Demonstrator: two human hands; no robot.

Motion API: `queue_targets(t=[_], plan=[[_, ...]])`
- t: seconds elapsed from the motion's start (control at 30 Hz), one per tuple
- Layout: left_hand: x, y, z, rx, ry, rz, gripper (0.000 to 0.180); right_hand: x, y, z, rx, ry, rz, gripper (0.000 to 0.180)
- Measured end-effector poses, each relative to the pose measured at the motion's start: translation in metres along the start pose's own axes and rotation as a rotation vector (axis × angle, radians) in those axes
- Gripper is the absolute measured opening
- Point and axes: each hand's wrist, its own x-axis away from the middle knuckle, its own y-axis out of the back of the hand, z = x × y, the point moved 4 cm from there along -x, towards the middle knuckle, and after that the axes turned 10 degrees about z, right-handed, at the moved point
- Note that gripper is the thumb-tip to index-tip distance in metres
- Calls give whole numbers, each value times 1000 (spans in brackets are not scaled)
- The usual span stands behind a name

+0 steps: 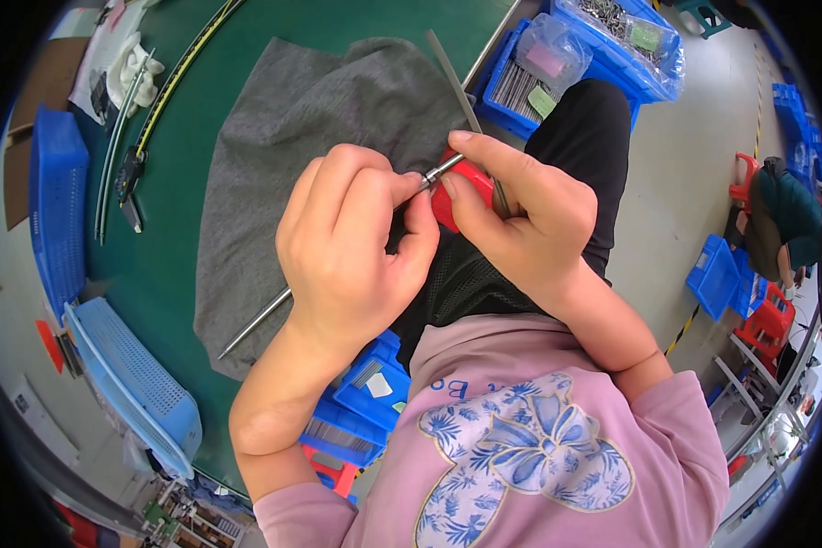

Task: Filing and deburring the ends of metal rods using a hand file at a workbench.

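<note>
A slim metal rod (256, 321) slants across the space in front of me, its tapered end over the grey cloth (256, 164). My left hand (342, 242) is closed around it, thumb and fingertips pinching near a stepped collar (432, 175). The rod's upper end lies between the thumb and forefinger of my right hand (534, 205), which is closed too. A thin flat metal strip, perhaps a file (452, 78), also runs under the right fingers and sticks out beyond them. Just behind the fingertips shows a red object (466, 187), its kind partly hidden by my hands.
The cloth lies on a green tabletop (169, 283). Toward its left stand blue baskets (132, 365) and a digital caliper (130, 178). Blue bins of metal parts (521, 91) sit past the table edge at upper right. A person (785, 224) is farther right.
</note>
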Motion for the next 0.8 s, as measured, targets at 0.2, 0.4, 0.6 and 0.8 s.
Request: queue_targets(t=[0.2, 0.4, 0.6, 0.8], plan=[[0, 1, 0, -8, -13, 1, 21, -1, 1, 1, -40, -85, 33, 28], [-1, 0, -1, -15, -13, 5, 21, -2, -2, -2, 3, -85, 29, 26], [-1, 0, 0, -5, 8, 20, 21, -2, 0, -1, 5, 58, 3, 28], [0, 0, 0, -5, 5, 17, 21, -3, 2, -2, -11, 50, 62, 29]])
